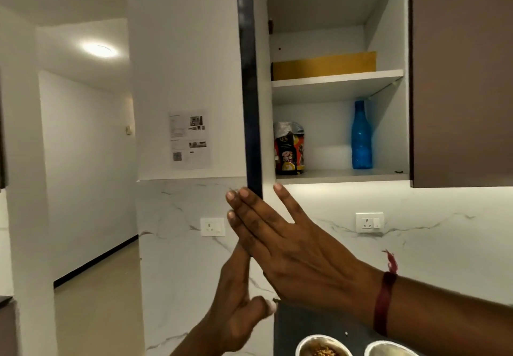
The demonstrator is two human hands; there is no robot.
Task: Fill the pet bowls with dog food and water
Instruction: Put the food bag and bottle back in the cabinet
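Nearest the camera, at the lower edge of the view, two metal bowls stand side by side on a dark countertop [305, 322]. The left bowl [305, 342] contains brown dog food. The right bowl [388, 344] is cut off by the frame, and its contents cannot be determined.

Above the bowls, both hands are raised and neither grips anything. The right hand [291, 250], with a red thread [384, 300] on its wrist, has its fingers straight. One finger is spread away from the rest. The fingertips are at the lower corner of the open cabinet door [251, 92], which is seen edge-on. Whether they touch the door cannot be determined. The left hand [236, 308] points upward with straight fingers that pass behind the right hand's fingers.

Beyond the hands, two white wall sockets [212, 226] [369, 222] sit in the marbled backsplash.

Inside the wall cabinet, the lower shelf holds the dog food bag [288, 150] at the left. Its printing is too blurred to read. The blue bottle [361, 136] stands upright at the right, well apart from the bag. A yellow box [323, 65] lies on the upper shelf.

A printed sheet [188, 139] is fixed to the wall left of the door. Its text is illegible.
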